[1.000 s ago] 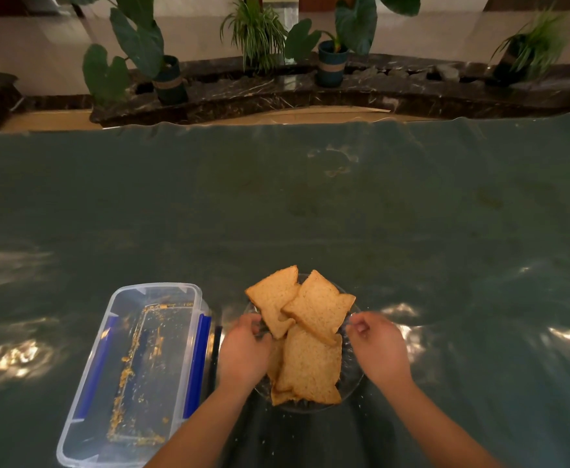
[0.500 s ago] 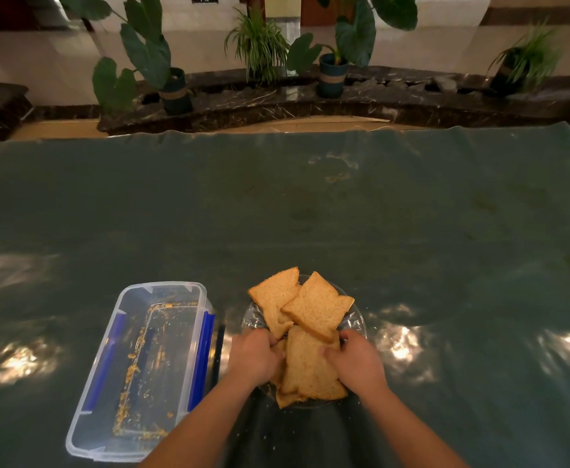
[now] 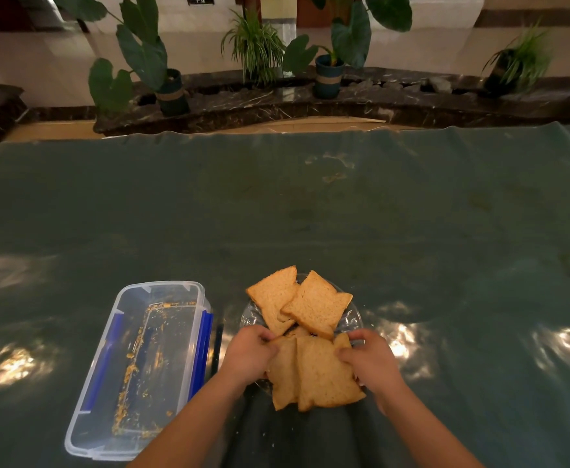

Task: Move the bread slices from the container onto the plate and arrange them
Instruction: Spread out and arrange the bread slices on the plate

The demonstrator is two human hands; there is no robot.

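Several brown bread slices [image 3: 315,310] lie overlapping on a clear glass plate [image 3: 353,320] near the table's front. Two rest at the plate's far side, and the near slices [image 3: 320,376] overhang its front rim. My left hand [image 3: 248,354] grips the left edge of the near slices. My right hand [image 3: 371,361] holds their right edge by the upper corner. The clear plastic container [image 3: 142,363] with blue clips stands to the left of the plate. It holds only crumbs.
A dark green cloth [image 3: 310,214] covers the whole table. Beyond the far edge runs a dark marble ledge with several potted plants [image 3: 170,92]. A dark thin object [image 3: 216,346] lies between the container and the plate.
Both hands moved in from the plate's sides onto the near slices. Those slices have shifted toward me and now overhang the plate's front rim. The camera tilted up a little.
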